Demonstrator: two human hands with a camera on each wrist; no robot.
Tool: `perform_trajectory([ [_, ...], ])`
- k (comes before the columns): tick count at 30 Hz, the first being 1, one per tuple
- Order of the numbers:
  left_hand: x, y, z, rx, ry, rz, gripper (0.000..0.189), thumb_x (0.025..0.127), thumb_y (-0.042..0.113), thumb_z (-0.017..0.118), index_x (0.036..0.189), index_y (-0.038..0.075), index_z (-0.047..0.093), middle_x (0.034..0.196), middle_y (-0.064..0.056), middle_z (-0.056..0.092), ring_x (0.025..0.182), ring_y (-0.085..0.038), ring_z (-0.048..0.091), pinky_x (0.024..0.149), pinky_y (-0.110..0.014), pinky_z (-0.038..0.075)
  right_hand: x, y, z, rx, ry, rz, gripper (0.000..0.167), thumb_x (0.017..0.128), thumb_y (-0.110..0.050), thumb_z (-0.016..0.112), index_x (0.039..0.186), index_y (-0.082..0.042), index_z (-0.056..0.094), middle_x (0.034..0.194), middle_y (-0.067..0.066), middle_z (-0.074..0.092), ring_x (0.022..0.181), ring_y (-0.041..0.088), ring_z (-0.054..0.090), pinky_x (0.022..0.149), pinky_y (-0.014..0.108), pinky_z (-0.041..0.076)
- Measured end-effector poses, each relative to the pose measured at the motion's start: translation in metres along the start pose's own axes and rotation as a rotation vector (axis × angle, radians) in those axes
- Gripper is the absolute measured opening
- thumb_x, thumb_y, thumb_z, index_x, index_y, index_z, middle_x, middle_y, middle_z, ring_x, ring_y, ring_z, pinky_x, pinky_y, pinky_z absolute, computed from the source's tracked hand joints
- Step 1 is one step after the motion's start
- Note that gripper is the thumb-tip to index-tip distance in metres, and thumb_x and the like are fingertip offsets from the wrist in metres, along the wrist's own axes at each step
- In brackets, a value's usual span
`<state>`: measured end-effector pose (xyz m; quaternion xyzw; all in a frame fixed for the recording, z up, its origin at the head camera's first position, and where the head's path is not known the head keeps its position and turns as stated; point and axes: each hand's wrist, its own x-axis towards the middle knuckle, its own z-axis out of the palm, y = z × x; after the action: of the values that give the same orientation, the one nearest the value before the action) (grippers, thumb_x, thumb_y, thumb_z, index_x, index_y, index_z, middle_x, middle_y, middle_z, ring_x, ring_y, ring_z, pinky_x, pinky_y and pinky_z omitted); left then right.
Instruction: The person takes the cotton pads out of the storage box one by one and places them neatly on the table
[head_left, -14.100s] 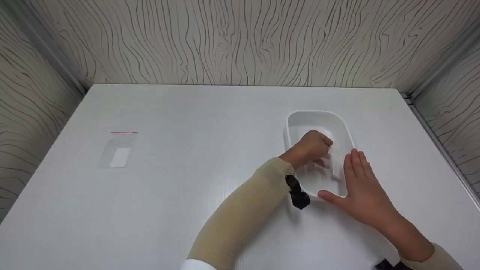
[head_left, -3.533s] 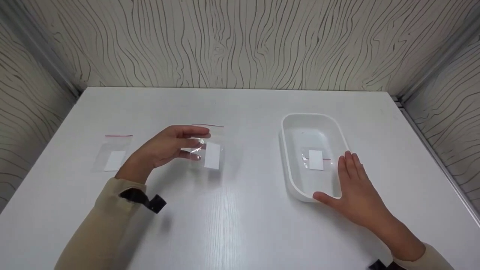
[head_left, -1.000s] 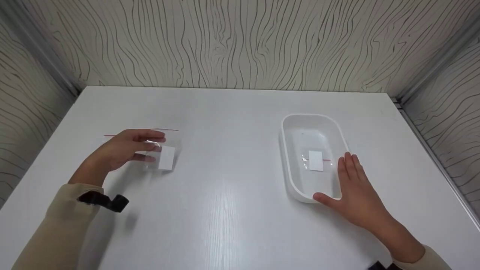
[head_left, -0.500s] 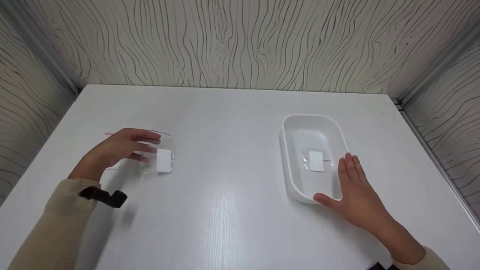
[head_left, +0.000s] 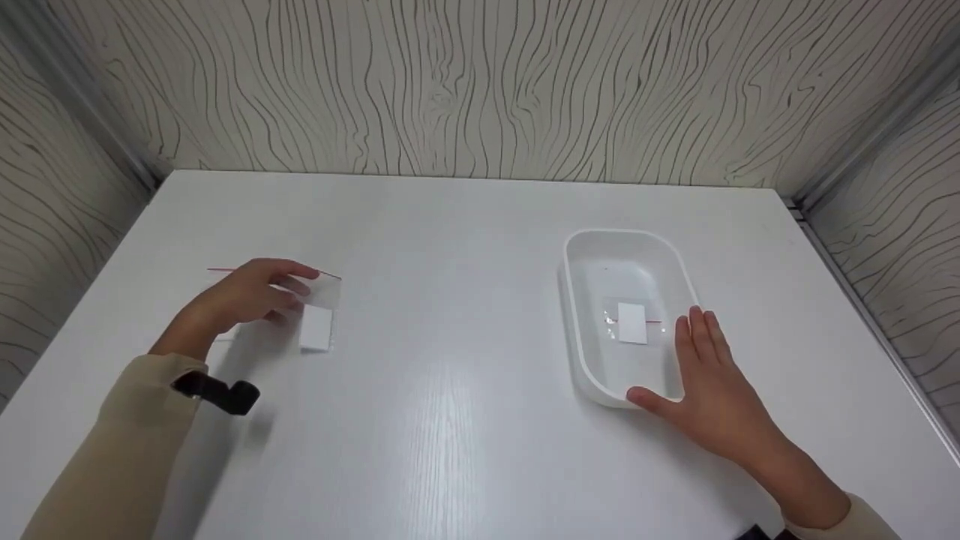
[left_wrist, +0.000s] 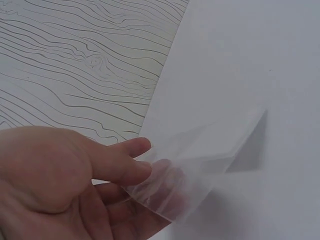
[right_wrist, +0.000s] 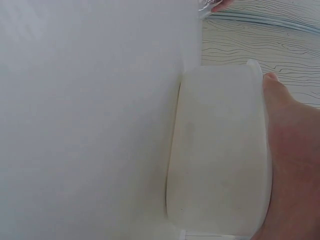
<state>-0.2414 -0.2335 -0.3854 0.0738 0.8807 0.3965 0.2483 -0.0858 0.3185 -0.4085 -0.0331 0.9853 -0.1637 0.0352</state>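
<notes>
My left hand (head_left: 251,296) pinches the left edge of a clear zip-lock bag (head_left: 316,328) with a white label and a red closure line. In the left wrist view the thumb and fingers hold a corner of that bag (left_wrist: 220,145), which slants toward the table. A second zip-lock bag (head_left: 227,334) lies beneath the hand, largely hidden by it. At the right, my right hand (head_left: 724,397) rests with straight fingers along the side of a white plastic container (head_left: 581,360), thumb at the near rim. Inside the container lies another zip-lock bag (head_left: 632,324).
A white table (head_left: 450,435) carries everything. Wood-patterned panels (head_left: 465,82) rise behind it and at both sides. A black wrist strap with a small camera (head_left: 217,391) sits on the left sleeve.
Over the last few seconds my left hand has carried its bag left from mid-table to above the other bag. In the last second the bag lowers and tilts. The right hand stays put.
</notes>
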Motion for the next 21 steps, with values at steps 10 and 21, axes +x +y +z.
perform_trajectory([
  [10, 0.0009, -0.0054, -0.0017, 0.08, 0.003, -0.021, 0.054, 0.097, -0.001, 0.052, 0.15, 0.004, 0.047, 0.146, -0.03, 0.048, 0.111, -0.033, 0.059, 0.088, -0.037, 0.056, -0.0005, -0.0004, 0.0005, -0.001, 0.001, -0.001, 0.126, 0.086, -0.071, 0.066, 0.157, 0.013, 0.005, 0.165, 0.03, -0.004, 0.154, 0.04, -0.013, 0.113, 0.071, 0.025],
  [21, 0.0028, -0.0014, -0.0015, 0.111, 0.045, -0.05, 0.051, 0.102, 0.006, 0.052, 0.151, -0.001, 0.042, 0.149, -0.033, 0.039, 0.11, -0.035, 0.06, 0.093, -0.045, 0.055, -0.0008, 0.0011, 0.0006, 0.006, 0.002, -0.007, 0.126, 0.086, -0.071, 0.066, 0.156, 0.013, 0.003, 0.165, 0.03, -0.005, 0.154, 0.041, -0.012, 0.115, 0.069, 0.022],
])
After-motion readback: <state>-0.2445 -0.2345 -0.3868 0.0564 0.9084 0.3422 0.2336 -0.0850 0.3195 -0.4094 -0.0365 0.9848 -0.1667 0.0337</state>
